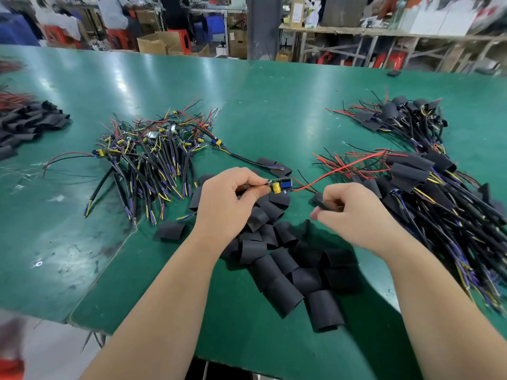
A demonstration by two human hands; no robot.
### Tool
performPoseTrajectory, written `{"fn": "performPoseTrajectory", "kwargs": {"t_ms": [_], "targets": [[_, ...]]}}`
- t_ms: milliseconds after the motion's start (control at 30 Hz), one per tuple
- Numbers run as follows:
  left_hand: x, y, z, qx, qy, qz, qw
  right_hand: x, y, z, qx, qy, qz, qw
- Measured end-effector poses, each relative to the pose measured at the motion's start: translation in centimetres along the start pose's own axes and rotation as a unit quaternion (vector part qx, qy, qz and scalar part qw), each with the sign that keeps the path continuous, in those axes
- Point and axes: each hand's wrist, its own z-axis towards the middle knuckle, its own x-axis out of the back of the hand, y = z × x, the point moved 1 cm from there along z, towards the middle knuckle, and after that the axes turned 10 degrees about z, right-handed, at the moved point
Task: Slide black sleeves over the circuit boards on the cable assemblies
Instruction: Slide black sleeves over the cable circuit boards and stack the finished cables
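Note:
My left hand (227, 198) pinches a cable assembly just behind its small circuit board (280, 185), which carries a yellow and a blue part. Red and black wires (323, 176) run from the board toward the right. My right hand (351, 212) pinches a flattened black sleeve (319, 201) by its edge, a short gap to the right of the board, near the wire ends. A heap of loose black sleeves (288, 267) lies below and between my hands.
A tangle of bare cable assemblies (153, 149) lies at centre left on the green table (247, 111). Sleeved assemblies (428, 187) are piled at right, with another pile (397, 116) further back. More black sleeves (24, 124) lie at far left. People sit at benches behind.

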Motion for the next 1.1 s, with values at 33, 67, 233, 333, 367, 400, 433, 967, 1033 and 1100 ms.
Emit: {"fn": "performPoseTrajectory", "kwargs": {"t_ms": [33, 67, 233, 333, 367, 400, 433, 967, 1033, 1100], "targets": [[0.0, -0.1, 0.0, 0.002, 0.0, 0.002, 1.0, -0.1, 0.3, 0.1, -0.013, 0.011, 0.049, 0.999], [0.0, -0.2, 0.0, 0.004, 0.0, 0.003, 1.0, -0.1, 0.4, 0.2, -0.03, 0.018, 0.101, 0.994], [0.0, -0.3, -0.2, 0.006, 0.003, 0.008, 1.0, -0.2, 0.5, 0.3, -0.057, 0.065, 0.351, 0.932], [0.0, -0.4, -0.1, 0.006, 0.006, 0.012, 1.0, 0.0, -0.1, 0.3, -0.048, 0.076, 0.454, 0.887], [0.1, -0.4, -0.1, 0.006, 0.007, 0.014, 1.0, 0.1, -0.1, 0.3, -0.042, 0.082, 0.478, 0.874], [0.1, -0.3, -0.2, 0.006, 0.008, 0.015, 1.0, 0.2, -0.3, 0.2, -0.035, 0.083, 0.495, 0.864], [0.1, -0.3, -0.2, 0.005, 0.007, 0.016, 1.0, 0.4, -0.5, 0.2, -0.027, 0.084, 0.51, 0.856], [0.2, -0.5, -0.1, 0.009, 0.018, 0.036, 0.999, 3.5, 0.2, 0.3, -0.031, 0.215, 0.666, 0.714], [0.3, -0.5, -0.1, 0.007, 0.016, 0.033, 0.999, 3.8, 0.6, 0.4, -0.026, 0.221, 0.692, 0.687], [0.3, -0.4, -0.1, 0.002, 0.014, 0.033, 0.999, 3.6, 0.6, 0.4, -0.043, 0.218, 0.711, 0.667]]}}
